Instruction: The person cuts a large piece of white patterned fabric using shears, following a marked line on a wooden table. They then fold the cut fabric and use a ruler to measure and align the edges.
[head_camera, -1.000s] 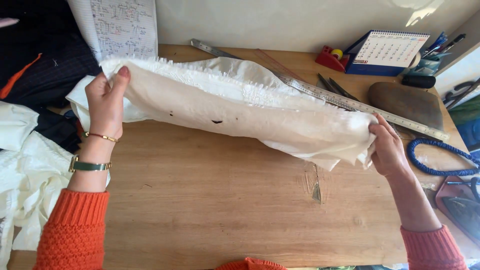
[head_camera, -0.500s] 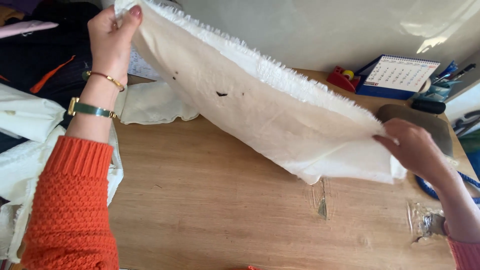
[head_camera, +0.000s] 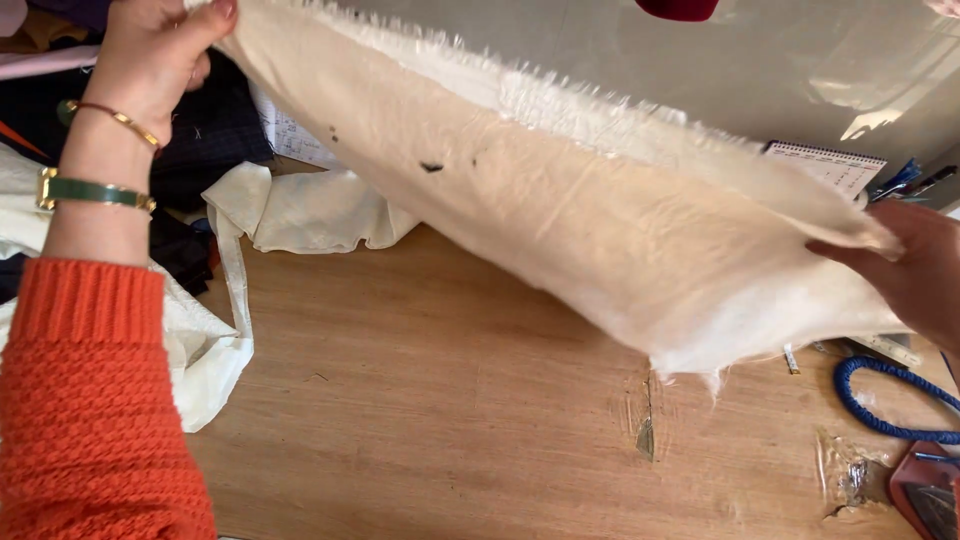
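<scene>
Cloth: cream piece (head_camera: 560, 220), frayed along the top, was stretched above a wooden table (head_camera: 450, 420).
Left hand (head_camera: 150, 50): pinched the raised end.
Right hand (head_camera: 915, 275): gripped the lower end.

Left arm: sleeve (head_camera: 90, 400), orange chunky knit with a ribbed cuff. Above the cuff, toward the grip, a watch (head_camera: 95, 190) with a green band and gold-toned case. Beyond the watch, a thin gold bangle (head_camera: 115, 118). Left grip (head_camera: 160, 50): thumbnail painted dark red. Right grip (head_camera: 915, 275): bare, nothing worn in view.
</scene>
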